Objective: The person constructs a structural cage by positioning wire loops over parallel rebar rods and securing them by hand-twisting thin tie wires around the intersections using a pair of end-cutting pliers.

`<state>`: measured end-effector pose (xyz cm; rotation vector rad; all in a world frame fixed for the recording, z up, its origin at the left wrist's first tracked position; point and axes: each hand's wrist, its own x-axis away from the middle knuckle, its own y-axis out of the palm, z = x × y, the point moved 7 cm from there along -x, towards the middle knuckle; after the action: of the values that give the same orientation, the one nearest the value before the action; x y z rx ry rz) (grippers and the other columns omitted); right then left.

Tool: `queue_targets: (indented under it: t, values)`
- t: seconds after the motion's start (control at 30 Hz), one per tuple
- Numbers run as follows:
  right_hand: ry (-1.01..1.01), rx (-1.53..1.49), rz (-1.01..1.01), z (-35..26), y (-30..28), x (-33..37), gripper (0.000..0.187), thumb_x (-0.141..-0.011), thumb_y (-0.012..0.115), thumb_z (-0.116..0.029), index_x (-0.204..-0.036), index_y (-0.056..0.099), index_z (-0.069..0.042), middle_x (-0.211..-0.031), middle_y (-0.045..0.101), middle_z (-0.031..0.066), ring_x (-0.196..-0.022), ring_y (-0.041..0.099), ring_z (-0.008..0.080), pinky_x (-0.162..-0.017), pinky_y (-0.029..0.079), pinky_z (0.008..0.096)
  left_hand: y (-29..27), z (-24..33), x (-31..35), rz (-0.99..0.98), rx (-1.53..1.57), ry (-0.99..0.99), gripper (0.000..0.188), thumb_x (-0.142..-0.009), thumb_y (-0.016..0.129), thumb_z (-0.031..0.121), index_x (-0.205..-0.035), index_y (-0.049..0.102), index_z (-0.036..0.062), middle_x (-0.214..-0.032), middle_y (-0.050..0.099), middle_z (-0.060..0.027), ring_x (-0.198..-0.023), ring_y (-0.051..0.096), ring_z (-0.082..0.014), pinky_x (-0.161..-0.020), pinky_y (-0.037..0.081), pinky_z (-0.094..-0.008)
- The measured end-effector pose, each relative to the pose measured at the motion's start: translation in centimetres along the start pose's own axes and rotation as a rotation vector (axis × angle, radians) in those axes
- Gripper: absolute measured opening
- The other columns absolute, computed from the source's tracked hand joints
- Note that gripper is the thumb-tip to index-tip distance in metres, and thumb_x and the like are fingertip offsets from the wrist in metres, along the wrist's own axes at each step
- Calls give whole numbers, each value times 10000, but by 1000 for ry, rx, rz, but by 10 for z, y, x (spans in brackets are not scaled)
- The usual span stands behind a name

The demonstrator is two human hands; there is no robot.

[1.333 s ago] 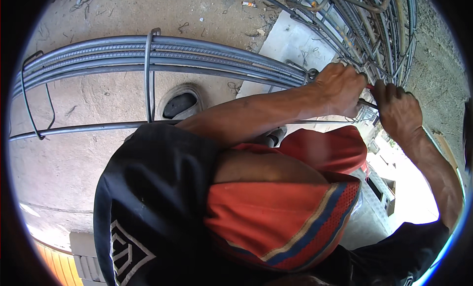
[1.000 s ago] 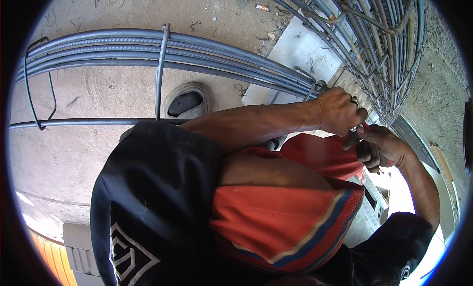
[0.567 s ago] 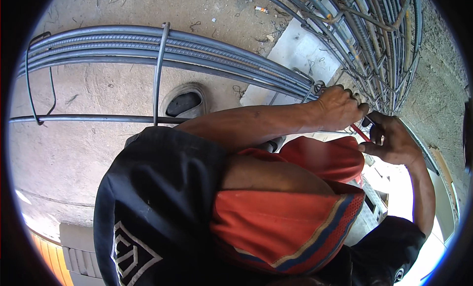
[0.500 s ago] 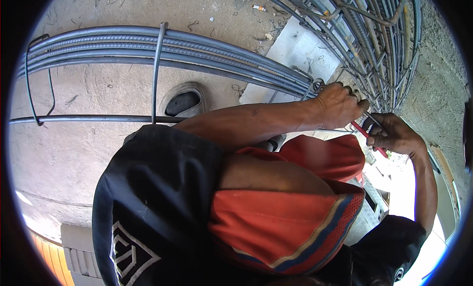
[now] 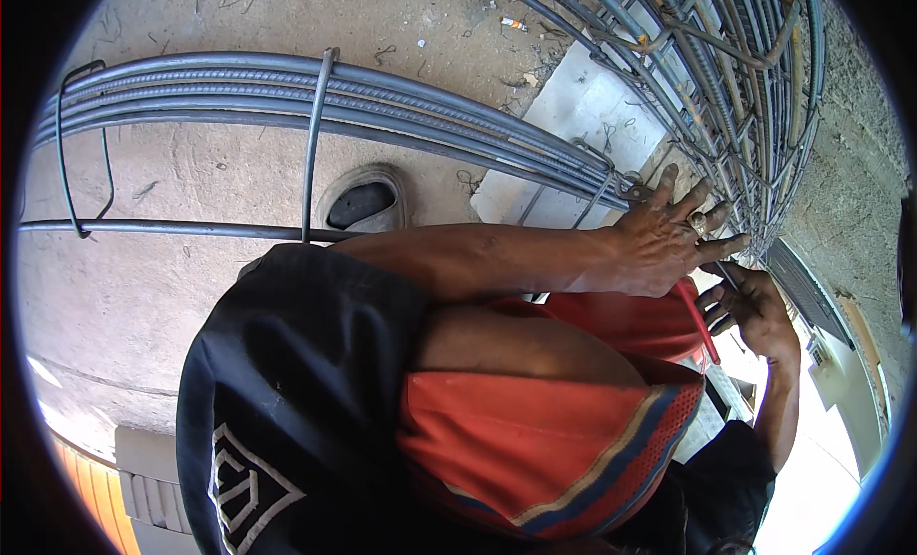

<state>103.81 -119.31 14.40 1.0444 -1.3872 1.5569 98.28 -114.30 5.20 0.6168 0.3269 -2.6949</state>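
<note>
My left hand is open, fingers spread, at the right end of a bundle of steel rebar. A ring shows on one finger. Just below and right of it, my right hand is loosely curled round a red-handled tool. The red handle slants down by its fingertips, and a thin dark metal bar runs between the two hands. The tool's head is hidden behind my left hand. Bent steel stirrups loop around the bundle, and a lone bar runs below it.
A dense cage of rebar rises at the upper right beside a rough wall. A pale board lies under the bars. Wire scraps litter the concrete floor. A grey shoe stands below the bundle.
My left hand has gone from a closed fist to spread fingers. My right hand has moved slightly left and down, its grip looser, and the red handle has swung steeper. The view has shifted slightly.
</note>
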Motion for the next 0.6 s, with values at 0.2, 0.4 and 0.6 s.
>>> queue_targets:
  t: [0.2,0.4,0.6]
  values:
    - [-141,-69,-5,-2,-13,-6,312,-751,421,60,-1012,593,63,-766,647,152,-633,649,214,-564,539,286,-8,29,8,-19,70,238,583,-856,495,320,-1391,302,195,-1351,383,-189,-1253,329,-405,-962,282,-612]
    - [-157,-28,-45,-9,-12,-17,339,-740,431,52,-1047,572,79,-749,637,149,-649,644,212,-569,539,303,-8,21,12,-73,-22,115,587,-799,535,257,-1360,375,195,-1275,435,-156,-1116,427,-333,-900,311,-591]
    - [-223,-15,6,-13,-12,-9,402,-742,401,71,-1114,554,78,-758,633,151,-644,639,199,-573,536,296,-8,19,12,-99,-113,198,679,-765,572,278,-1395,319,273,-1432,297,-130,-1333,189,-404,-990,102,-708]
